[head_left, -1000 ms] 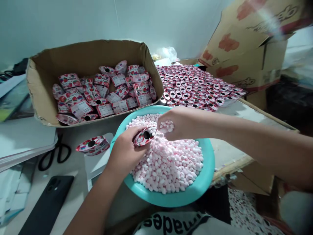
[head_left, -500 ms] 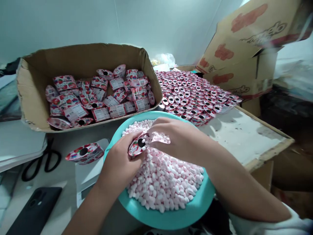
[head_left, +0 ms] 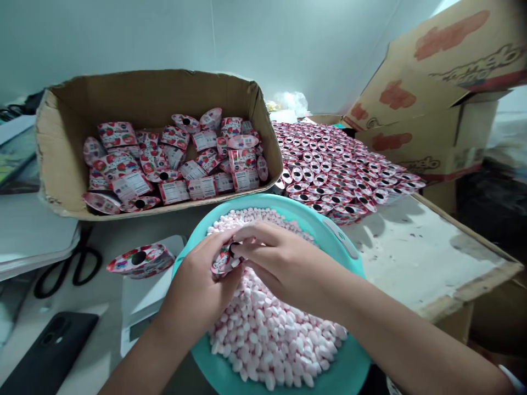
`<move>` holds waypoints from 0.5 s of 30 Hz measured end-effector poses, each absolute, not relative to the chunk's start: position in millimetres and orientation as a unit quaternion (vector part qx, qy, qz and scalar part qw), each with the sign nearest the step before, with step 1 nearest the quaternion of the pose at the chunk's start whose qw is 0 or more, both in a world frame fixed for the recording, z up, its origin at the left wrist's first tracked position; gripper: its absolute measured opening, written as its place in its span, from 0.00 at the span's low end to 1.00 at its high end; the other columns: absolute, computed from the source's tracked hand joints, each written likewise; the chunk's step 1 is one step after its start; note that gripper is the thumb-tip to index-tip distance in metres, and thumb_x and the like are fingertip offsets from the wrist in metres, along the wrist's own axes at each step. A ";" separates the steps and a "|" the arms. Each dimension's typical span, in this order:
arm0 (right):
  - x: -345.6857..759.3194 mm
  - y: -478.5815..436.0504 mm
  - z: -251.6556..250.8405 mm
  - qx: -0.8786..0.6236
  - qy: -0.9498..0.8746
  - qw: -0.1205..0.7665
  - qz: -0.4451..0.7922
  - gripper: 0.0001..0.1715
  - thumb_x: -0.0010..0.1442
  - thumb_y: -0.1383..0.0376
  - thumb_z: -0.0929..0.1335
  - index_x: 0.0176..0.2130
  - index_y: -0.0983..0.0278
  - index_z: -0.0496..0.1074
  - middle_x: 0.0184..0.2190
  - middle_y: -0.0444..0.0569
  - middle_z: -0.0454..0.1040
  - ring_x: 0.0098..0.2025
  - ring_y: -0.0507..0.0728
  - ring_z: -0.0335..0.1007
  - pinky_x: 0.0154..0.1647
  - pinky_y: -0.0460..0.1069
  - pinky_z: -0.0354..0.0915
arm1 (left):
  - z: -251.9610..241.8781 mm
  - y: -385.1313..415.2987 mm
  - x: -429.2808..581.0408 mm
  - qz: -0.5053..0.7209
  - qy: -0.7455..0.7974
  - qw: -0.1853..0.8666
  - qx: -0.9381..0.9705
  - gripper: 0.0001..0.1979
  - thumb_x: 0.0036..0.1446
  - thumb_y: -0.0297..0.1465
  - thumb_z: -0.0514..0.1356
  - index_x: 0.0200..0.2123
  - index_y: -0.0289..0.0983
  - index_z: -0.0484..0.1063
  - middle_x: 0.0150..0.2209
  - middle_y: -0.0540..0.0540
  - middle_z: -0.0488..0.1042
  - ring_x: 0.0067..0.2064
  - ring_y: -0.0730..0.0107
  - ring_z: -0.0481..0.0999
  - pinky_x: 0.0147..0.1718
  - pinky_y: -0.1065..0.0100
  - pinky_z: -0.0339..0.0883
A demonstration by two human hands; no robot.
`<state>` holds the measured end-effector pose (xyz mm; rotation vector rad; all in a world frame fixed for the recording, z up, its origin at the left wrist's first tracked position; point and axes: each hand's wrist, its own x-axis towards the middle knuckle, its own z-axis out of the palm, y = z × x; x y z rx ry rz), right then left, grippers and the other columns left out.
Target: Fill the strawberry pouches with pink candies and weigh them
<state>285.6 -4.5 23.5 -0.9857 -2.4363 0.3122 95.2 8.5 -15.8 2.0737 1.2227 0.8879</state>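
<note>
Over a turquoise bowl [head_left: 349,362] heaped with small pale pink candies [head_left: 272,334], my left hand [head_left: 206,280] grips a small strawberry-print pack [head_left: 223,261] with a dark round opening on top. My right hand [head_left: 272,255] is closed, its fingertips at that opening; a few candies show beside them, and whatever the fingers hold is hidden. Left of the bowl, a similar pack [head_left: 142,260] stands on a white scale [head_left: 164,280].
Behind the bowl, a cardboard box [head_left: 57,159] holds many filled-looking packs. Rows of upright packs [head_left: 337,164] cover part of the right table [head_left: 395,241]. Scissors [head_left: 84,263] and a phone [head_left: 51,351] lie left. Printed cartons [head_left: 424,126] stand at the back right.
My right hand has moved down and left, its fingers closing in over the pack's opening. The candies seen loose at its fingers are mostly out of sight. The camera view has shifted slightly.
</note>
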 end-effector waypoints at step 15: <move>290.8 11.2 18.3 -0.397 -0.807 0.345 0.268 0.13 0.64 0.73 0.66 0.43 0.59 0.77 0.43 0.51 0.73 0.46 0.57 0.73 0.43 0.52 0.76 | -8.6 6.4 94.5 0.320 0.452 0.327 0.766 0.22 0.58 0.28 0.63 0.56 0.41 0.72 0.56 0.44 0.75 0.57 0.59 0.74 0.56 0.62 0.68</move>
